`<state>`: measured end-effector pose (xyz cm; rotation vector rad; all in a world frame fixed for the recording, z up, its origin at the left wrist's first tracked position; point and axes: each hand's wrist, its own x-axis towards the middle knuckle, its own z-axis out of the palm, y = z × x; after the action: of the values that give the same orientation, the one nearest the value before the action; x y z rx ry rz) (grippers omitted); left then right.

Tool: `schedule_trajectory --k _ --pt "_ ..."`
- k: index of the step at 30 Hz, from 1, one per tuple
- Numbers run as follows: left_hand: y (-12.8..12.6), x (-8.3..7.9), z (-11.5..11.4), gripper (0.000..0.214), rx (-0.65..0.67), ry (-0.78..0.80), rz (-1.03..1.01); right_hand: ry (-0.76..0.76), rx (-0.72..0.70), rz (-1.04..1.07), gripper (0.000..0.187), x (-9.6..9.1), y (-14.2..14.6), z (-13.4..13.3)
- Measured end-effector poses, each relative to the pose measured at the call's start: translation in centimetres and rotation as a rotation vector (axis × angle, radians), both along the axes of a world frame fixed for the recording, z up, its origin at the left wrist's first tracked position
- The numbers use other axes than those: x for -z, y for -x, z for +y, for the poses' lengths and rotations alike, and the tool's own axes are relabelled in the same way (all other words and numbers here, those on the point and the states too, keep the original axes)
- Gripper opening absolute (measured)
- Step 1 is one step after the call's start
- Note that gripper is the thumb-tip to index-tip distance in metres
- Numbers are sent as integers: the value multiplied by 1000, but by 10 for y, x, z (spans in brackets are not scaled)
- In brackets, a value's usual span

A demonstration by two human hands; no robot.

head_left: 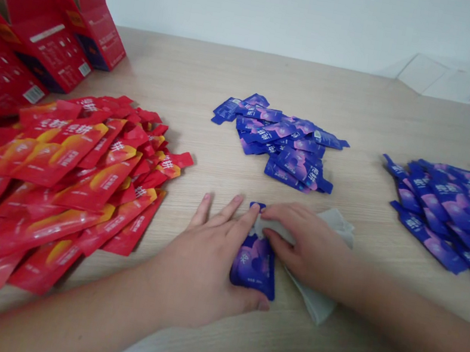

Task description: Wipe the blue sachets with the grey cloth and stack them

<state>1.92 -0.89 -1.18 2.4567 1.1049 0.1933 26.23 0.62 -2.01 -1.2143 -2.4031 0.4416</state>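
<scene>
A blue-purple sachet lies flat on the wooden table in front of me. My left hand rests on its left side, fingers stretched out and flat, thumb against its lower edge. My right hand presses a folded white cloth onto the sachet's upper right part, fingers curled over the cloth. The cloth's middle is hidden under that hand.
A big heap of red-orange sachets covers the left. Open red cartons stand behind it. A small pile of blue sachets lies mid-table, and a row of several more blue sachets at the right.
</scene>
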Motion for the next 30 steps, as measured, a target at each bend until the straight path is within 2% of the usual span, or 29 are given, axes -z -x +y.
schedule_trajectory --k 4,7,9,13,16,21,26,30 --pt "2 4 -2 121 -4 -35 -31 -71 115 -10 20 1 -14 14" --pt "3 7 -3 130 -36 -67 -51 -96 105 57 24 -8 -16 7" --pt "4 9 -4 135 -49 -81 -67 -63 -10 96 24 -16 -11 -4" --pt "2 9 -4 138 -47 -69 -101 41 -358 74 20 -24 4 -21" --pt "1 5 -5 138 -26 -52 -99 23 -461 49 18 -22 12 -21" --pt "1 0 -2 131 -12 -40 -89 37 -351 -43 19 -22 11 -8" --pt "2 -2 1 127 -29 -43 -45 -80 -142 -85 25 -9 -7 14" --pt "4 -5 2 136 21 -48 3 -146 -28 -32 26 -4 -13 17"
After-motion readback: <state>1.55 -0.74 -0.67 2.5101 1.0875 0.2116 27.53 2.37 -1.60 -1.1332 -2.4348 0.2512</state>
